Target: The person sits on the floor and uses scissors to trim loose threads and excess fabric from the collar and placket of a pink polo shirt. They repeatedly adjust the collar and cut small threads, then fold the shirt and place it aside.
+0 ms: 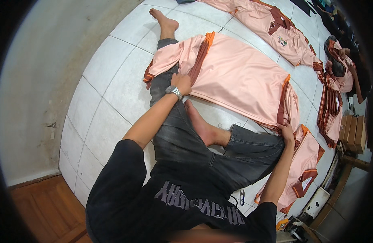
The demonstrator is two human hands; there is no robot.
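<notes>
Pink long-sleeved jerseys [238, 73] with brown and orange side bands lie spread over the tiles and across my outstretched leg, several layers deep at the side bands. My left hand [181, 84], wearing a metal-band watch [173, 91] at the wrist, grips the near left corner of the hem. At the near right corner, my right hand [286, 131] pinches the hem beside the brown band, close to my bent knee. The hem runs fairly straight between both hands. Some fingertips are hidden under the fabric.
Another pink jersey [259, 24] lies beyond; one with a brown collar [305, 170] lies at my right. Thread snips [242, 197] rest near my right thigh. A folded pile [329, 112], cardboard boxes [353, 133] and another person's hands [346, 54] are at far right. A wall [52, 76] stands left.
</notes>
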